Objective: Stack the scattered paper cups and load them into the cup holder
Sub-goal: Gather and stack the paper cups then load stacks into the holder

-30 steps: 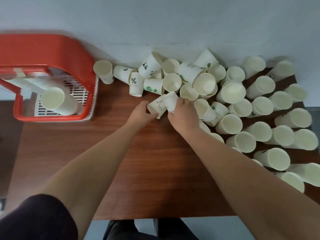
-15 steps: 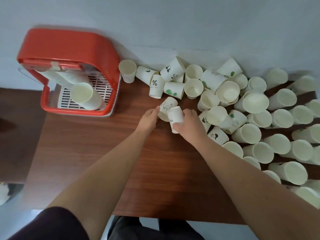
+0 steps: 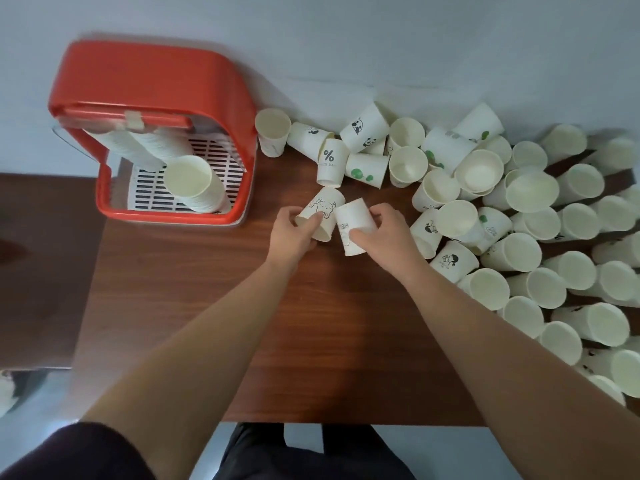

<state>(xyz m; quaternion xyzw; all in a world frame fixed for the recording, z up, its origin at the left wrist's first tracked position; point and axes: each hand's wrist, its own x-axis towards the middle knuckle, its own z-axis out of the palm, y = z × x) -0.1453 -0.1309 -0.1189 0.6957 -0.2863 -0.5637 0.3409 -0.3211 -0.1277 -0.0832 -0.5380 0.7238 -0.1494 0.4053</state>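
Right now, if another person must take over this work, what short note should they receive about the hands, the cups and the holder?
Left hand grips a cup with an animal drawing; right hand grips a second cup. The two are side by side over the table, not yet nested.
The red cup holder, far left, has cup stacks inside.
Done: some cups loaded.
Left: nest these two, stack the many scattered cups on the right, and load them.

so the cup holder point(image 3: 152, 133) sits at the table's point(image 3: 214, 306) back left with a stack point(image 3: 187, 178) in it, loose cups point(image 3: 533, 230) piled to the right, both hands point(image 3: 289, 233) in between, each with a cup
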